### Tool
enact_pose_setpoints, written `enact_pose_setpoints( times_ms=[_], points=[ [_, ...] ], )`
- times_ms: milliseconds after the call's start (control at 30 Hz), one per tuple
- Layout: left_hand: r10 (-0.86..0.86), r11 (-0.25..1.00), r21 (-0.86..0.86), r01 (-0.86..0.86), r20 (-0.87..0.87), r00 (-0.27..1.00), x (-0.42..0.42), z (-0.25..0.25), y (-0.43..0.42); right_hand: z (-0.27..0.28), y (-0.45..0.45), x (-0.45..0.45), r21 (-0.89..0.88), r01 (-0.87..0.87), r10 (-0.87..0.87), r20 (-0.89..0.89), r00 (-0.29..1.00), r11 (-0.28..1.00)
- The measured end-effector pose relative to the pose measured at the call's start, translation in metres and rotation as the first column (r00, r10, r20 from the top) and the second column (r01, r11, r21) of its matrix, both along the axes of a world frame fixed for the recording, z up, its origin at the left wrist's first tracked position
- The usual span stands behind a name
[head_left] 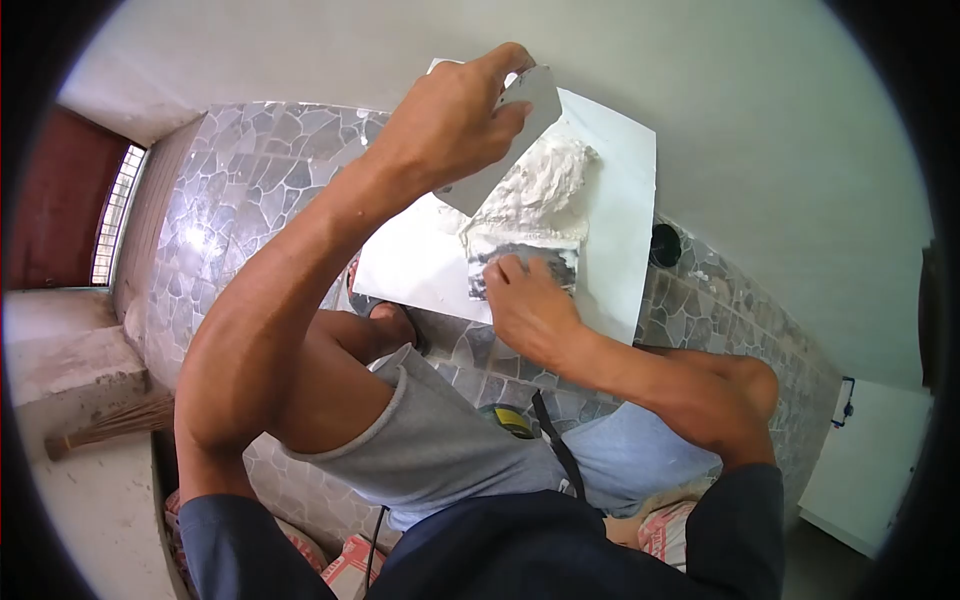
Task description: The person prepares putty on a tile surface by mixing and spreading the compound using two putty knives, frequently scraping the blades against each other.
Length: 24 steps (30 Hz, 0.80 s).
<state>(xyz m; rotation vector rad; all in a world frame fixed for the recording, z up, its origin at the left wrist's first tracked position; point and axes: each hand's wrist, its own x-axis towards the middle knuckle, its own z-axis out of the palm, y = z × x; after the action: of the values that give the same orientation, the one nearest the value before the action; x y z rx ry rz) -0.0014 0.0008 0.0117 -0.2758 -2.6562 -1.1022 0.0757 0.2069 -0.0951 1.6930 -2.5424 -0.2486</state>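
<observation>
My left hand (450,115) is closed on a flat grey metal spreader blade (535,100), its thumb and fingers pinching the upper part. The blade is tilted, with its lower corner over the left side of a heap of white putty (550,180). My right hand (535,305) has its fingers curled over the near part of a flat metal plate (525,250) smeared with white. That plate lies at the near side of the heap, its far edge against the putty. Both rest on a white board (620,200).
The board lies between my feet on a stone-patterned tile floor (260,165), close to a pale wall (760,150). A dark round object (665,245) stands right of the board. A yellow and dark round item (508,420) is between my legs. A stick broom (115,420) lies at left.
</observation>
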Motion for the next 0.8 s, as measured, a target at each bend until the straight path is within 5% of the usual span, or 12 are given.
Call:
enact_pose_setpoints(
  times_ms=[67, 167, 267, 433, 533, 633, 667, 800],
  points=[
    [0.004, 1.0, 0.009, -0.004, 0.008, 1.0, 0.002, -0.003, -0.001, 0.032, 0.003, -0.001, 0.019, 0.052, -0.054, 0.064, 0.997, 0.998],
    [0.002, 1.0, 0.011, -0.001, -0.04, 0.999, -0.001, -0.007, -0.003, 0.05, 0.01, -0.011, 0.069, 0.12, -0.108, -0.157, 0.982, 0.99],
    [0.002, 1.0, 0.001, -0.002, -0.086, 0.996, -0.005, -0.008, -0.005, 0.016, 0.018, -0.007, 0.126, 0.09, -0.08, -0.08, 0.994, 0.988],
    [0.001, 0.999, 0.036, 0.001, -0.04, 0.999, -0.002, -0.006, -0.003, 0.047, 0.009, -0.01, 0.039, 0.161, -0.162, 0.025, 0.987, 0.986],
    [0.007, 1.0, -0.019, -0.008, -0.061, 0.998, -0.003, -0.003, -0.003, 0.017, 0.001, -0.008, 0.057, 0.124, -0.119, -0.082, 0.989, 0.991],
    [0.014, 1.0, 0.007, -0.014, 0.009, 1.0, 0.003, 0.006, -0.002, 0.023, 0.001, 0.001, -0.082, 0.169, -0.16, 0.101, 0.982, 0.982],
    [0.018, 1.0, 0.013, -0.018, -0.002, 1.0, 0.004, 0.002, -0.004, 0.031, 0.008, -0.003, 0.039, 0.13, -0.133, 0.076, 0.988, 0.991],
    [0.0, 1.0, 0.019, 0.002, -0.078, 0.997, -0.001, -0.008, -0.004, 0.038, 0.008, -0.015, 0.074, 0.154, -0.145, -0.105, 0.984, 0.985]
  ],
)
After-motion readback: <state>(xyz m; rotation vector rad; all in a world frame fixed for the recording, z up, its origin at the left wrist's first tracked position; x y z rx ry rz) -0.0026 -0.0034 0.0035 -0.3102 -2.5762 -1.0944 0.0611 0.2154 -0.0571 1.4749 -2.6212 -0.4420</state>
